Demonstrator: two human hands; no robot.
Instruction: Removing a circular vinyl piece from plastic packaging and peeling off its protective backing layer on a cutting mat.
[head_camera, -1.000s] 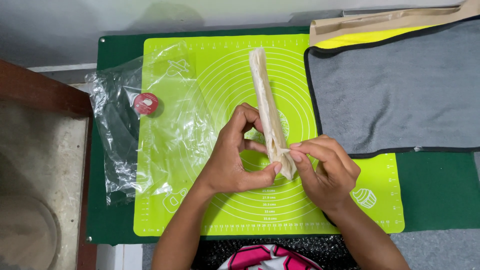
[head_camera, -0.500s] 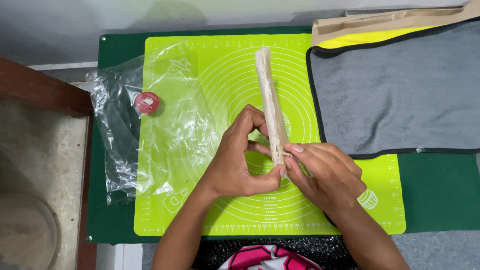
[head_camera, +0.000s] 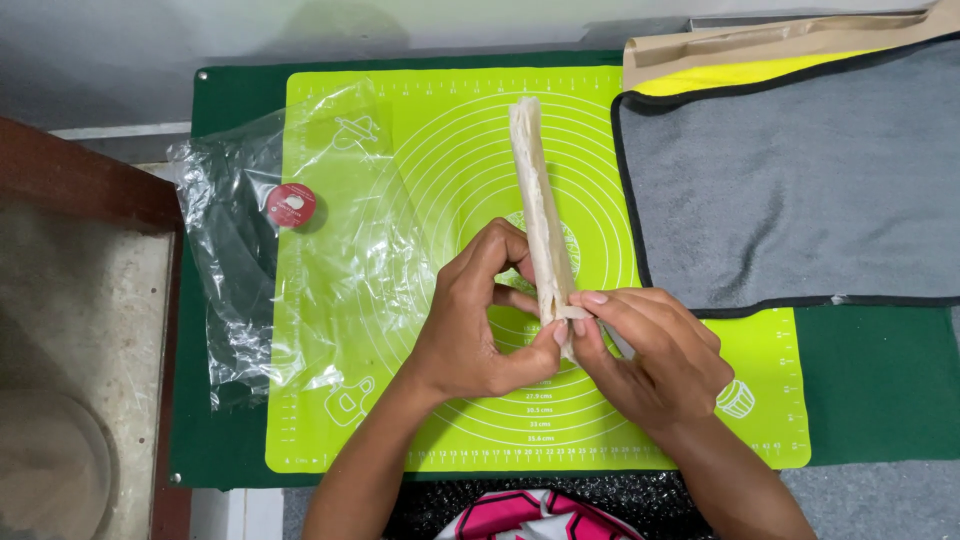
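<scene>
A long, narrow folded strip of pale translucent paper (head_camera: 540, 205) lies lengthwise on the lime-green silicone mat (head_camera: 420, 170), its far end pointing away from me. My left hand (head_camera: 480, 320) pinches the strip's near end from the left with thumb and fingers. From the right, my right hand (head_camera: 650, 355) pinches the same end, fingertips touching the left hand's. Both hands grip the folded strip just above the mat's middle rings.
A crumpled clear plastic bag (head_camera: 250, 250) lies over the mat's left edge, with a small round red cap (head_camera: 291, 204) on it. A grey cloth with black trim (head_camera: 790, 180) covers the right side, over a yellow cloth and tan paper (head_camera: 760, 45). The dark green table (head_camera: 880, 380) shows beneath.
The strip has swung from a slight tilt to nearly straight, and both hands have shifted their pinch a little along its near end.
</scene>
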